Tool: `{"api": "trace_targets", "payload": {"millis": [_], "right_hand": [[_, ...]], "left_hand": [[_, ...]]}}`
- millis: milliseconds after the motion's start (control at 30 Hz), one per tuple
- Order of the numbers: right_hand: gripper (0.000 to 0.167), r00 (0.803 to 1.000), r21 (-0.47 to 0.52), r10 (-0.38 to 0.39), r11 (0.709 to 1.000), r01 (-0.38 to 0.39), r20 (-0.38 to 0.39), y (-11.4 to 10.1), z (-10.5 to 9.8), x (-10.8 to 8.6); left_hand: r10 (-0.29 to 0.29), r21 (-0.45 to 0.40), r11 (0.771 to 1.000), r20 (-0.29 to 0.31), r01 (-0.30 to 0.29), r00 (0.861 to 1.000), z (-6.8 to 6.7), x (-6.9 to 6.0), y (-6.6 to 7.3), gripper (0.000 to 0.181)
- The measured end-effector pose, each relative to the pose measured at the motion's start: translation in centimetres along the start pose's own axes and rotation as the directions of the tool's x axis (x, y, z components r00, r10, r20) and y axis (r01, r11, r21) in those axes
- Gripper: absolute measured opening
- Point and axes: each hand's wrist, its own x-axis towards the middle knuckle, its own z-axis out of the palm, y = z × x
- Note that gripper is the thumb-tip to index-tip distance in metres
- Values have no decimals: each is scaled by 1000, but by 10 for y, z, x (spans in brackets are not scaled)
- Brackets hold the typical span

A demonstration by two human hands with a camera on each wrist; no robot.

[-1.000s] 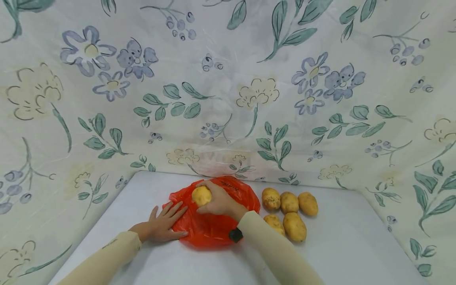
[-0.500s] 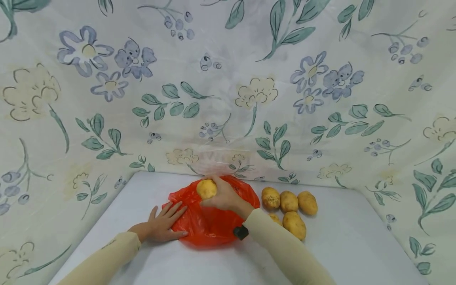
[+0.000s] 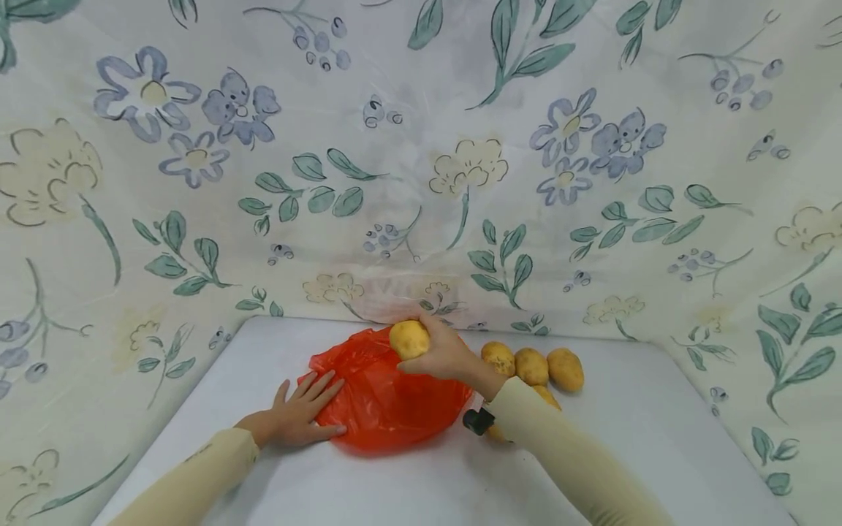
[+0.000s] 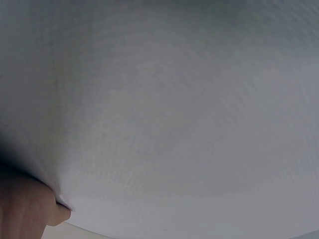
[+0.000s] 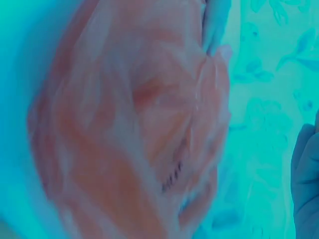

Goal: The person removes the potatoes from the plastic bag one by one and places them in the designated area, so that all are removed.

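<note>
My right hand [image 3: 447, 352] grips a yellow potato [image 3: 410, 340] above a red plastic bag [image 3: 375, 409] that lies spread on the table. Fingers and thumb curl around the potato's sides. With fingers spread flat, my left hand [image 3: 302, 415] rests on the bag's left edge. In the right wrist view the bag [image 5: 99, 129] fills the middle in washed-out colours, and part of the right hand [image 5: 306, 184] shows at the right edge. Mostly table surface fills the left wrist view, with a bit of the left hand [image 4: 22, 209] in the lower corner.
Several potatoes lie right of the bag, among them a potato [image 3: 565, 370] at the far end of a row; some are partly hidden by my right forearm. A white table [image 3: 658, 438] bears everything. Behind it hangs a flower-printed cloth [image 3: 421, 183].
My right hand has moved to the right over the bag with the potato in its grip. Its forearm now covers more of the potatoes. The left hand stays in place.
</note>
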Motion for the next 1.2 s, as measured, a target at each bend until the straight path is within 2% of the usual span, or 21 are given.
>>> {"api": "trace_targets", "payload": {"millis": [100,300,400,533,733,867,1033,1200], "right_hand": [[68,999,25,1,1000,0,-39,4,-24,-5],[69,982,-62,-79,996,69,-173,9,-68,-21],[71,969,-84,-76,995,57,-234,14,-86,-32],[73,957,-83,-14,996,-10,-290,24,-106,-52],[81,935,13,66,998,-66,-347,46,-128,-77],[85,922,97,101,993,-70,-374,56,-139,-87],[89,904,121,128,989,-86,-407,59,-148,-99],[95,905,110,133,989,-96,-404,62,-154,-109]], "left_hand": [[-1,-1,1000,8,1,1000,-3,1,2,103],[7,8,1000,27,-7,1000,-6,-2,8,100],[9,14,1000,27,-10,1000,-6,-2,8,100],[14,4,1000,33,-14,999,-3,1,4,103],[6,-2,1000,22,-6,1000,1,2,-3,105],[-8,4,1000,34,8,999,-5,0,1,105],[5,9,1000,37,-5,999,-14,-4,9,101],[1,18,1000,35,-2,999,-14,-3,9,100]]}}
